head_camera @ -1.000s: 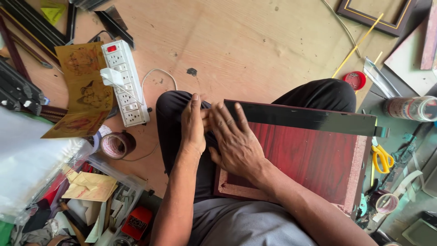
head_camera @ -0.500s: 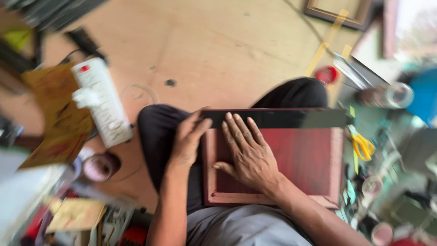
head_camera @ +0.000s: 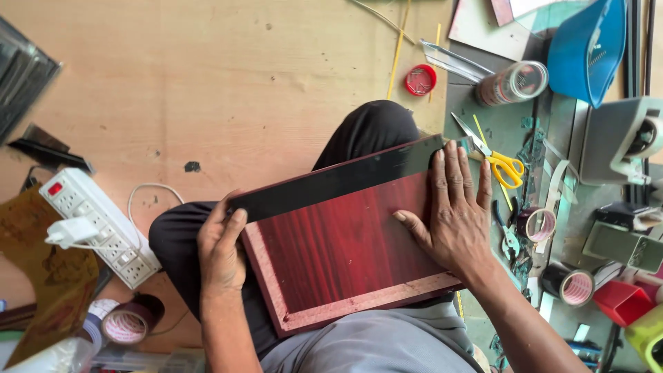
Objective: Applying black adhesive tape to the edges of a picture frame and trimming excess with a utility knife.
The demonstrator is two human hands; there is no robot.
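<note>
The red wooden panel (head_camera: 345,249) lies tilted across the lap of the seated person, its far edge covered by a long black strip (head_camera: 338,181) that runs from the left hand to the right hand. The left hand (head_camera: 221,252) is at the panel's left end, fingers (head_camera: 235,222) curled over the end of the black strip and closed on the edge there. The right hand (head_camera: 452,211) lies flat on the panel's right part, fingers (head_camera: 450,166) spread and straight, their tips reaching onto the black strip; it presses down and clasps nothing. A paler raised border runs along the panel's near and left sides.

Under the panel are legs in black trousers (head_camera: 366,131), crossed on a plywood floor (head_camera: 228,76), which is bare and light tan with small dark spots. On the floor to the left lies a white power strip (head_camera: 103,228) with a white plug set in it, and near it a roll of brown tape (head_camera: 128,321).

To the right, a grey-green mat carries the work clutter: yellow-handled scissors (head_camera: 494,155) just beside the right hand's fingertips, several tape rolls (head_camera: 539,224), a small red round lid (head_camera: 420,79), a clear jar (head_camera: 512,83) lying on its side, a blue plastic basin (head_camera: 587,48) and a grey tape dispenser (head_camera: 621,141). Thin yellow sticks (head_camera: 398,52) lie on the floor beyond the knee.
</note>
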